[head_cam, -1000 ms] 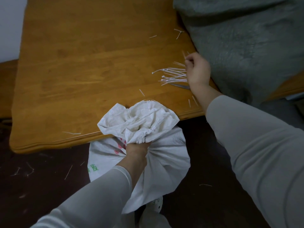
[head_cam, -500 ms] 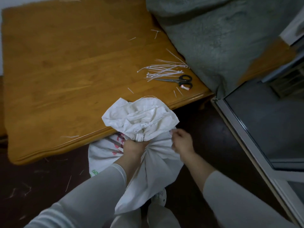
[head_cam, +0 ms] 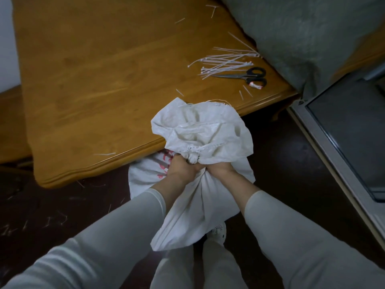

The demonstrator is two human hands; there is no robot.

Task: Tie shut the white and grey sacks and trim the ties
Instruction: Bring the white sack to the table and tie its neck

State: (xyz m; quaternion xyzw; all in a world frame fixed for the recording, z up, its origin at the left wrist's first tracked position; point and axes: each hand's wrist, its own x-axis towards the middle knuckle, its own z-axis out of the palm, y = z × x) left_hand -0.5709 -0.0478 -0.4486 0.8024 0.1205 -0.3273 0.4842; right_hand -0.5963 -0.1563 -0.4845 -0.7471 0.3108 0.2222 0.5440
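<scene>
A white woven sack (head_cam: 200, 197) with red print stands on the dark floor against the table's front edge. Its mouth is bunched into a ruffle above a narrow neck. My left hand (head_cam: 182, 166) grips that neck from the left, and my right hand (head_cam: 220, 170) grips it from the right, the two hands touching. Whether a tie is in my right hand is hidden. A loose pile of white cable ties (head_cam: 226, 63) lies on the table with black-handled scissors (head_cam: 249, 76) beside it. A grey sack (head_cam: 308, 34) lies on the table's far right.
The wooden table (head_cam: 104, 80) carries scattered trimmed tie ends. More cut ends litter the dark floor at the left. A metal-framed panel (head_cam: 325, 147) runs along the right side. My legs and a white shoe (head_cam: 218, 232) are below the sack.
My right hand has come back from the pile of ties on the table and now grips the sack's neck beside my left hand. The view has swung rightwards, then partly back.
</scene>
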